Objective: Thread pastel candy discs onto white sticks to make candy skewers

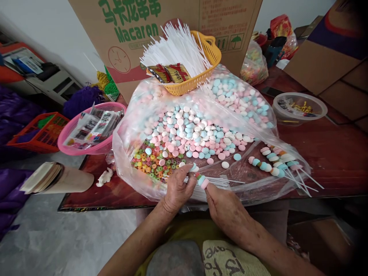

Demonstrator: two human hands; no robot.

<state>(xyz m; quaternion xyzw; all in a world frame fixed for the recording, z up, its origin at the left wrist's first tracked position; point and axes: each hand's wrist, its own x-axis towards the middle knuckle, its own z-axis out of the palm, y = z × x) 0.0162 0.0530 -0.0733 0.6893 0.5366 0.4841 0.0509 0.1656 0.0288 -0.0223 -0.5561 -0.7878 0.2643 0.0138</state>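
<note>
My right hand (pixel 228 207) is closed around the lower end of a candy skewer (pixel 202 181), which carries pink, blue and white marshmallows and a green-and-red gummy ring. At the skewer's upper end, my left hand (pixel 178 188) pinches a pale blue-and-white marshmallow (pixel 194 168). Whether that piece is on the stick, I cannot tell. Beyond both hands, a heap of pastel marshmallows (pixel 198 130) lies on a clear plastic bag (pixel 123 153), with small colored gummy rings (pixel 153 161) at its left. Several white sticks (pixel 218 181) lie just behind the skewer.
Finished-looking candy skewers (pixel 268 166) rest at the right of the bag. Behind the heap, a yellow basket (pixel 189 84) holds white sticks and twist ties. A pink basket (pixel 86 149) with packaging stands left, a clear bowl (pixel 299 115) right, and a large carton (pixel 184 15) at the back.
</note>
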